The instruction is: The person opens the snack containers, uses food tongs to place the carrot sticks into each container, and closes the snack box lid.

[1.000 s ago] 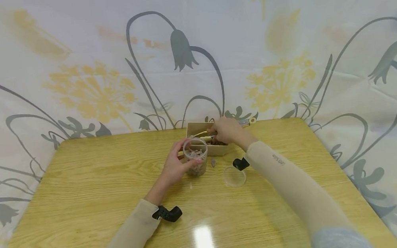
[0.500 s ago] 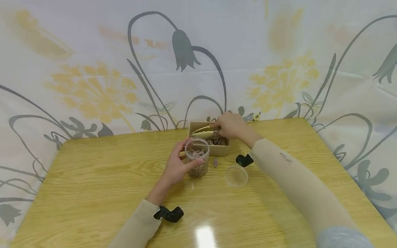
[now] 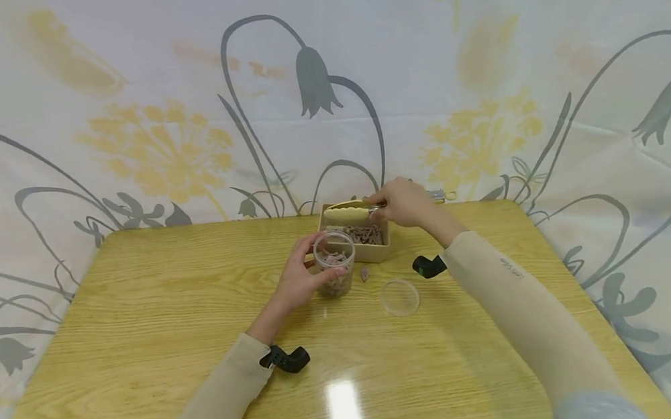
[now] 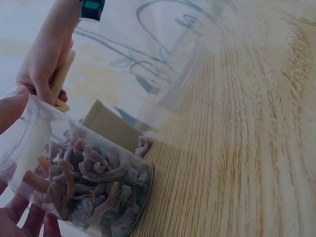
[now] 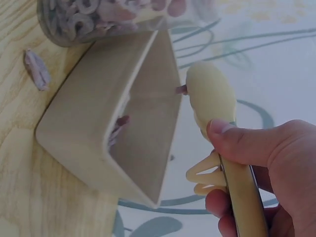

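My left hand (image 3: pixel 301 281) holds a clear plastic jar (image 3: pixel 335 285) upright on the table, fingers and thumb around its side. Short, curly brownish-purple pieces (image 4: pixel 89 180) fill much of the jar. Just behind it, a beige box (image 3: pixel 370 253) contains more of these pieces. Over the box, my right hand (image 3: pixel 406 202) grips tongs (image 3: pixel 347 213) with cream scalloped tips and a metal handle. In the right wrist view, the end of one piece (image 5: pixel 181 90) sticks out from the tong tips (image 5: pixel 210 91); the rest is hidden.
A round clear lid (image 3: pixel 399 298) lies on the wooden table (image 3: pixel 169 306), to the right of the jar. One loose piece (image 3: pixel 365 274) lies between jar and box. Behind the table hangs a flower-patterned cloth (image 3: pixel 181 116).
My right hand has lifted the tongs up out of the box and a little to the right, uncovering the pieces inside. My left hand stays on the jar.
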Tool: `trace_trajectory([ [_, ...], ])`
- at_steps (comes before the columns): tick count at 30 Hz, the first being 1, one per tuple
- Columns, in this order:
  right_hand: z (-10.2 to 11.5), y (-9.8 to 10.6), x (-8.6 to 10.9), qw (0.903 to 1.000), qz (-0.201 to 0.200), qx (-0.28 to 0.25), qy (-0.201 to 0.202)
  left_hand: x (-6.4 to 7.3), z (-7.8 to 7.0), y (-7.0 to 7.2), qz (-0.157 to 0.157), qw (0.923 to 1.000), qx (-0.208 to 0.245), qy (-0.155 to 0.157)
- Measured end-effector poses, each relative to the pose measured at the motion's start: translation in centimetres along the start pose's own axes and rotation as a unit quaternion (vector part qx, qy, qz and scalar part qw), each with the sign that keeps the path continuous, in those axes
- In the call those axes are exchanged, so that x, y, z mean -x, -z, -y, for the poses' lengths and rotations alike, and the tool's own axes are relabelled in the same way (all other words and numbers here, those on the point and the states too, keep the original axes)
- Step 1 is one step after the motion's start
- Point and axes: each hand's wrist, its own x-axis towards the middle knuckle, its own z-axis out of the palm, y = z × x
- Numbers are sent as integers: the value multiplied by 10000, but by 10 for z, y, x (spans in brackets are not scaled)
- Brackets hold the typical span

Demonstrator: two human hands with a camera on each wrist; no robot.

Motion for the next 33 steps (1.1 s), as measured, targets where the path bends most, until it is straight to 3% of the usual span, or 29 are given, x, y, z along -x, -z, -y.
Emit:
trace_trajectory([
  [12, 14, 19, 29, 9959, -393, -747, 322, 2, 0, 0, -25, 9999, -11, -127],
  [23, 21, 3, 59, 9867, -392, -1403, 721, 3, 1, -2, 27, 10000, -70, -3],
  [33, 24, -5, 64, 9827, -341, -1526, 989, 2, 0, -1, 11, 9998, 192, -106],
])
